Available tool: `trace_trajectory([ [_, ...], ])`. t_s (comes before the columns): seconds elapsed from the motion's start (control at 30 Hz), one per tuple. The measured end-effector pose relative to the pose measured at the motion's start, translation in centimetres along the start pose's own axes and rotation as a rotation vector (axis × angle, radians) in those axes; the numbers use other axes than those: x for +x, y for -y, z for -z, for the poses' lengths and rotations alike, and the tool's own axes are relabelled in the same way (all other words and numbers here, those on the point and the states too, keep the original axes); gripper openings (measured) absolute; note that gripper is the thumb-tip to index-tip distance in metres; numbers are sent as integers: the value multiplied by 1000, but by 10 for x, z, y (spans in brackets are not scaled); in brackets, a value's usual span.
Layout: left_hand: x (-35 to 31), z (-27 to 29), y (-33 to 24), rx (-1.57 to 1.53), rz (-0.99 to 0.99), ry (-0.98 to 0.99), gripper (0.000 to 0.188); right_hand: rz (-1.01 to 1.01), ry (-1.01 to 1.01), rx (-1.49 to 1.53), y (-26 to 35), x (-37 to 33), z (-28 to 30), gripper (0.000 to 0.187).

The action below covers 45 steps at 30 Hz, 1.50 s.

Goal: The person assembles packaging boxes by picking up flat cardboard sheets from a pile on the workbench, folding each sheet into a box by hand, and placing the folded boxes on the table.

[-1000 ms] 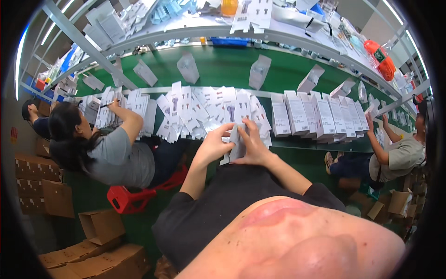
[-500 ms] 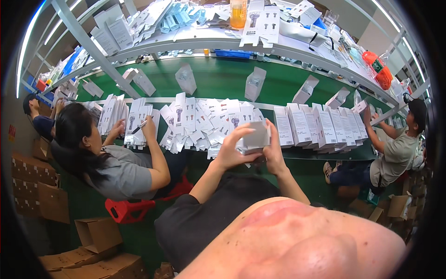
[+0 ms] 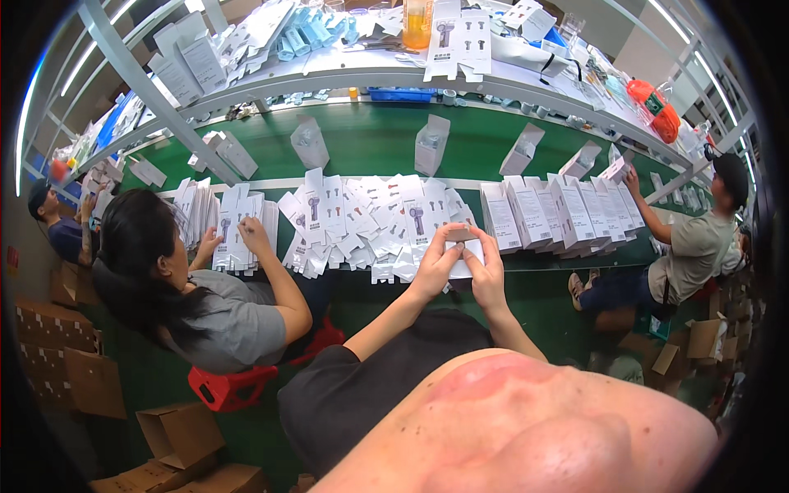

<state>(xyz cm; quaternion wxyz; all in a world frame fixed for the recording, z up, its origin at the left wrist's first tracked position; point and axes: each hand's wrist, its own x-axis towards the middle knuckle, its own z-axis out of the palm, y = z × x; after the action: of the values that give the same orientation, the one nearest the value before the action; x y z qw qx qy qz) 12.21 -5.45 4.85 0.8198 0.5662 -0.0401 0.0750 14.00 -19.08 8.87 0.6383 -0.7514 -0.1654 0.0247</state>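
Observation:
A small white carton [image 3: 460, 269] is held upright over the near edge of the bench. My left hand [image 3: 434, 269] wraps its left side, and my right hand [image 3: 487, 275] grips the right side. Both thumbs press on the face toward me, near the upper end; the fingertips meet behind the top. Just beyond and to the left lies a loose heap of flat printed cartons [image 3: 357, 223]. To the right of my hands stands a row of formed white boxes [image 3: 530, 215]. The carton's far side is hidden.
Beyond the bench, a green conveyor belt [image 3: 370, 135] carries several open-topped boxes [image 3: 431, 146]. A cluttered metal shelf [image 3: 345, 66] spans above. A co-worker [image 3: 222, 308] sits close on my left by a red stool [image 3: 226, 386]; another person [image 3: 694, 238] works at the right.
My hands have drawn closer together around the carton, thumbs now pressing its near face and its top turned away. The left co-worker's hand has shifted, and the pen no longer shows.

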Motion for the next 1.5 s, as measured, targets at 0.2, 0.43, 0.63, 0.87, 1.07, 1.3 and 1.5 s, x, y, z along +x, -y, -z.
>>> trace_trajectory([
  [0.2, -18, 33, 20, -418, -31, 140, 85, -166, -81, 289, -4, -11, -21, 43],
  [0.43, -53, 53, 2, 221, -23, 68, 105, -124, -1, 158, 3, -29, -39, 53],
  [0.63, -64, 44, -16, 333, 16, -44, 94, -463, 49, 388, -6, -39, -37, 61],
  [0.87, -59, 44, -9, -328, 3, 46, 75, -132, -139, 68, -4, -46, -41, 45],
  [1.07, -51, 36, 3, -277, 287, -48, 43, -26, -34, 147, 2, -45, -40, 42],
  [1.3, -34, 19, 4, 7, 11, 31, 38, -171, -72, 109, -11, -31, -25, 39],
  [1.5, -16, 18, 19, 190, -230, 179, 24, -93, 6, 306, -34, -7, 3, 39],
])
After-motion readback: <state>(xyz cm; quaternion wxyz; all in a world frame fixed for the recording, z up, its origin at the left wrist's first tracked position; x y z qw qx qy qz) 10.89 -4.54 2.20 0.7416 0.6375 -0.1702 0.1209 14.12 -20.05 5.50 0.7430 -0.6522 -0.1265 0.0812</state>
